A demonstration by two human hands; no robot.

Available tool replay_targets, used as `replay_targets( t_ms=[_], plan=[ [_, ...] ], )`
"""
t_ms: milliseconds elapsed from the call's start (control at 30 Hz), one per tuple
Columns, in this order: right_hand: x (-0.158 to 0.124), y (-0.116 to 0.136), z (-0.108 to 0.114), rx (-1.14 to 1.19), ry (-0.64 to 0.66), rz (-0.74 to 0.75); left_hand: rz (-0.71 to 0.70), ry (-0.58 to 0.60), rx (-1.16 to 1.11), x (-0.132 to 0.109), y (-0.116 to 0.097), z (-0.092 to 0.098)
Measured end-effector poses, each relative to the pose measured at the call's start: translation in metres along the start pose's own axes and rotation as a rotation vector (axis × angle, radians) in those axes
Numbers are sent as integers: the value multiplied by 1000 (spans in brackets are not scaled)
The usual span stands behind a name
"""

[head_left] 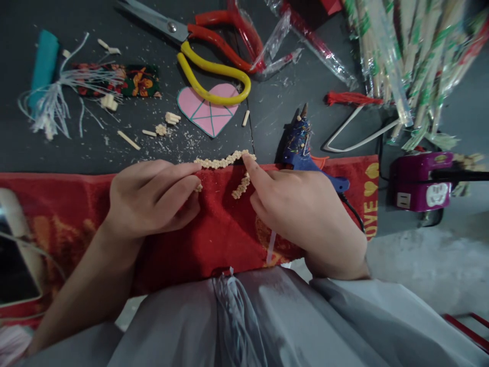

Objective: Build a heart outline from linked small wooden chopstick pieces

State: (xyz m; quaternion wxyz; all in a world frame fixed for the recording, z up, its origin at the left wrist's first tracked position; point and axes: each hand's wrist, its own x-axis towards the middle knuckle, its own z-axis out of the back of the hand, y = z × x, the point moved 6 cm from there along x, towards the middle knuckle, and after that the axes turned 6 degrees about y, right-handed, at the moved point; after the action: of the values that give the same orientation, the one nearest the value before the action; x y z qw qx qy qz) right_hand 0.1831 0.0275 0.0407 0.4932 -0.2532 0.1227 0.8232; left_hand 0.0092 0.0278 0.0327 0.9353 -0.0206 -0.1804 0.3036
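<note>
Steady the pale knobbly strip point(217, 163) from both ends

In the head view, the strip lies along the far edge of the red cloth point(221, 229). Your left hand point(147, 199) is curled, a fingertip at the strip's left end; a small pale bit point(198, 187) shows below that finger, and I cannot tell whether you grip it. Your right hand point(305, 204) has its index fingertip on the strip near the right end; any thumb grip is hidden. A shorter pale piece point(240, 188) sits just beside that hand, and whether it joins the strip cannot be seen. Press lightly and evenly, so the small clusters don't snap apart, and mind the glue gun point(300, 145) beyond your knuckles: it may be hot
</note>
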Motion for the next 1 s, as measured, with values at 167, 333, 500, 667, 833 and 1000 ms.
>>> replay_targets(
  t_ms=[167,333,500,667,833,1000],
  plan=[
    [3,0,-1,-11,27,-16,-61,-102,4,1,1,1],
    [4,1,-2,-5,67,-14,-39,-75,-24,0,2,1],
    [5,1,-2,-5,72,-14,-69,-91,-30,0,0,2],
    [5,1,-3,-4,54,-22,26,-61,-94,1,5,0],
    [5,1,-2,2,67,-31,121,-33,-161,2,8,-1],
    [4,1,-2,-5,45,-55,212,-38,-95,-2,14,-2]
  ],
)
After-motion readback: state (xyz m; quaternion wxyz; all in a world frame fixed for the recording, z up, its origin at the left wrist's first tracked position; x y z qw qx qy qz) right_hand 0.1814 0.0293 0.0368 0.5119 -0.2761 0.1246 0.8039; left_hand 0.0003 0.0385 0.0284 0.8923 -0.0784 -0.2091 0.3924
